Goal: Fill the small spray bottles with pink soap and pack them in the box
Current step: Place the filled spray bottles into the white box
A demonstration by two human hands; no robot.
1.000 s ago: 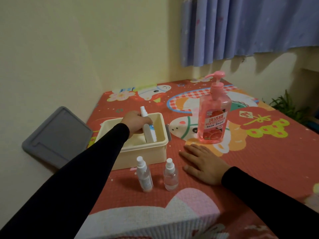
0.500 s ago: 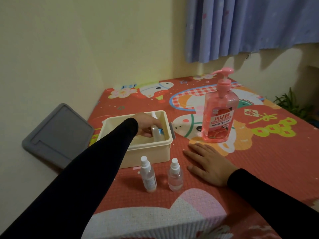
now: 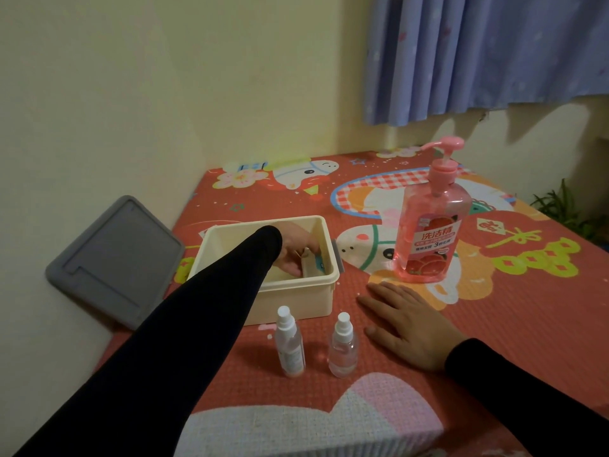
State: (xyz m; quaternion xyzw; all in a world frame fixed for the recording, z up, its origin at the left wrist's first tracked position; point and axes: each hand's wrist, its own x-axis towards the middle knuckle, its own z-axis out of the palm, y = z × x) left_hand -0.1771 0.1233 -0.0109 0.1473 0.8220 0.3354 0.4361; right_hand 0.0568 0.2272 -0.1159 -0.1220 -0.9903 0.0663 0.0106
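**One bottle going into the box, two left**

The left hand [image 3: 293,250] grips a small spray bottle [image 3: 311,263] inside the cream box [image 3: 296,295]. The right hand [image 3: 407,328] rests flat, released. Two spray bottles [image 3: 290,344] stand between the hands, unpacked. The pink soap dispenser [image 3: 431,225] stands beyond the right hand.

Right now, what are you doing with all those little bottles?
A person is packing small spray bottles into a cream box. The left hand is down inside the box, holding a bottle that lies near the right wall. The right hand rests flat on the red mat. Two more little bottles, a taller one and a shorter one, stand upright in front of the box. The big pink soap bottle stands behind the right hand, untouched. A grey lid leans against the wall.
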